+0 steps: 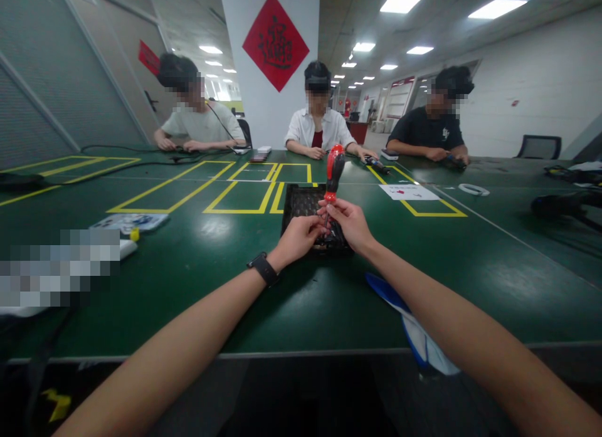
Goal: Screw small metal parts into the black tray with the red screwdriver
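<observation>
A screwdriver [335,167] with a red and black handle stands nearly upright above a black tray [301,195]. My right hand [350,222] grips it just below the handle, thumb and fingers closed round the shaft. Close beside the lower end of the shaft, my left hand [301,236] is closed in a pinch. What its fingertips hold is too small to make out. Both hands are over the tray, which lies on the green table [235,318]. The screwdriver's tip is hidden by my fingers.
A blue and white glove [414,327] hangs over the table's near edge under my right forearm. A printed sheet [409,192] and a white ring [474,190] lie to the right. At left is a flat patterned item [129,222]. Three people sit across the table.
</observation>
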`<state>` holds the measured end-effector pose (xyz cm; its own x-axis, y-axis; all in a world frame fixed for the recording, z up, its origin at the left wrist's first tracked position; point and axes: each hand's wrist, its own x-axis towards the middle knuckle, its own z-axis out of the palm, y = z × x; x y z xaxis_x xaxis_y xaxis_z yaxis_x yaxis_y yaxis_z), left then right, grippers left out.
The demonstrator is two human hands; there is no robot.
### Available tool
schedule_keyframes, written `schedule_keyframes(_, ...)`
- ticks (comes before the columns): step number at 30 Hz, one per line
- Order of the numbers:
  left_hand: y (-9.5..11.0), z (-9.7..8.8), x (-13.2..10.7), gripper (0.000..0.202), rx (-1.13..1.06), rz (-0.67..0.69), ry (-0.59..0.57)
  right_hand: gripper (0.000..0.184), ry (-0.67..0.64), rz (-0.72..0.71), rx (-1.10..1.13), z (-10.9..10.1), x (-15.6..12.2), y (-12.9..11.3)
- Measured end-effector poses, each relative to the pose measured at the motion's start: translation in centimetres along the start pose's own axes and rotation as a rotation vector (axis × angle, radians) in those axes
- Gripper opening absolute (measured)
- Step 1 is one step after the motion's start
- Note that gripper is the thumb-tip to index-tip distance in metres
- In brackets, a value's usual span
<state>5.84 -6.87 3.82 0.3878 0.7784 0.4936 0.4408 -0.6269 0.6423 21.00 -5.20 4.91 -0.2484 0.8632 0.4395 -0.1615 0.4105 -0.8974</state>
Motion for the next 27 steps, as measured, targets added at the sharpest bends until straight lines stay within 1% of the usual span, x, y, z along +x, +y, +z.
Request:
schedule_keyframes(3, 0.0, 0.0, 0.0, 0.018, -0.029, 0.011, -0.011, 0.034, 0.062, -0.026, -0.048, 0.1, -0.1, 0.1)
schedule_keyframes(6, 0.1, 0.0, -0.2, 0.022, 0.026, 0.003, 0.021, 0.028, 0.117, -0.09, -0.092, 0.3, -0.1, 0.2)
schedule_keyframes(10, 1.1, -0.2, -0.6, 0.026, 0.087, 0.041, 0.059, 0.033, 0.142, -0.135, -0.05, 0.6, 0.0, -0.5)
schedule_keyframes(12, 2.0, -0.5, -0.7, 0.03, 0.079, 0.055, 0.107, 0.037, 0.126, -0.141, -0.033, 0.6, 0.1, -1.1)
schedule_keyframes(14, 2.5, -1.0, -0.5, 0.031, 0.083, 0.05, 0.194, 0.042, 0.117, -0.16, -0.057, 0.3, 0.4, -1.3)
schedule_keyframes(16, 2.3, -1.8, -0.2, 0.032, 0.102, 0.019, 0.301, 0.044, 0.16, -0.191, -0.116, -0.4, 0.8, -0.9)
schedule_keyframes(17, 1.8, -2.3, 0.1, 0.032, 0.115, -0.006, 0.36, 0.041, 0.204, -0.205, -0.156, -1.0, 1.1, -0.4)
schedule_keyframes(19, -0.1, -3.6, 0.5, 0.033, 0.173, -0.072, 0.472, 0.034, 0.322, -0.205, -0.255, -2.4, 1.7, 0.9)
schedule_keyframes(20, -1.4, -4.2, 0.6, 0.033, 0.225, -0.117, 0.524, 0.032, 0.378, -0.182, -0.313, -3.1, 1.9, 1.7)
schedule_keyframes(22, -4.2, -5.5, 0.5, 0.033, 0.362, -0.245, 0.588, 0.03, 0.449, -0.085, -0.425, -4.4, 2.2, 3.2)
schedule_keyframes(23, -5.5, -6.0, 0.3, 0.033, 0.432, -0.326, 0.582, 0.031, 0.462, -0.03, -0.488, -4.9, 2.3, 3.9)
schedule_keyframes(24, -6.6, -6.4, 0.0, 0.032, 0.49, -0.424, 0.542, 0.033, 0.467, 0.021, -0.552, -5.2, 2.3, 4.4)
schedule_keyframes(26, -8.1, -6.7, -0.7, 0.031, 0.578, -0.614, 0.421, 0.039, 0.429, 0.097, -0.676, -5.5, 2.2, 5.0)
schedule_keyframes(27, -8.4, -6.6, -1.0, 0.032, 0.615, -0.671, 0.35, 0.042, 0.395, 0.125, -0.741, -5.4, 2.1, 5.1)
